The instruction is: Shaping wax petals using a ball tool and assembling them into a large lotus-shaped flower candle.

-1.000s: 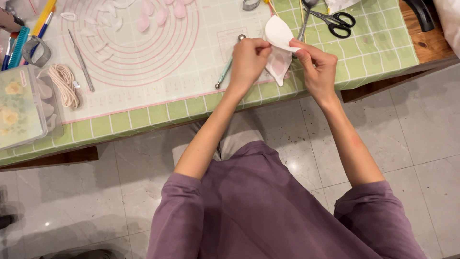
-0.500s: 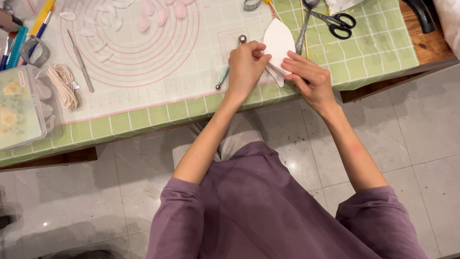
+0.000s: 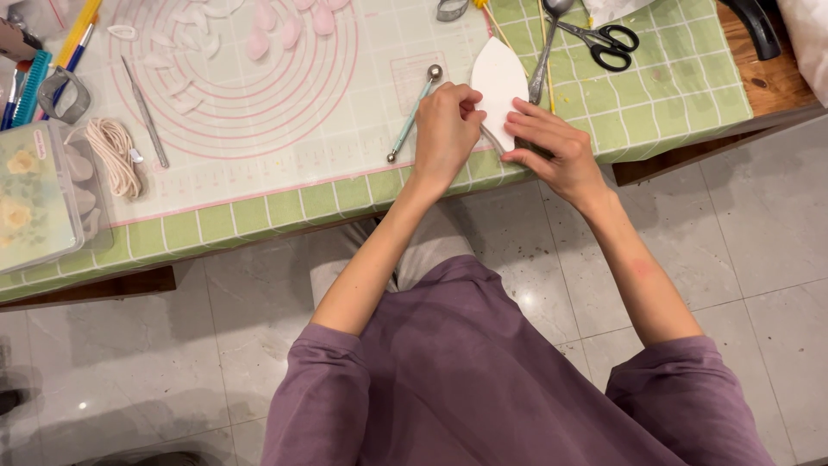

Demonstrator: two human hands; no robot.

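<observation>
A white, leaf-shaped foam pad (image 3: 500,79) lies flat on the table near its front edge. My left hand (image 3: 445,131) rests on the pad's left side with fingers curled over its lower edge. My right hand (image 3: 552,148) presses flat fingers against the pad's lower right edge. A thin strip or tool pokes out between the two hands; what it is cannot be made out. A ball-tipped modelling tool (image 3: 414,112) lies just left of my left hand.
A translucent mat with pink rings (image 3: 259,95) carries white and pink petals (image 3: 269,36). Black-handled scissors (image 3: 604,39) lie beyond the pad. A coil of cord (image 3: 114,155), a clear box (image 3: 34,203), brushes and cutters sit at the left on the green checked cover (image 3: 681,95).
The white pad was held up and bent between both hands; now it lies flat on the table with both hands pressing on its near end.
</observation>
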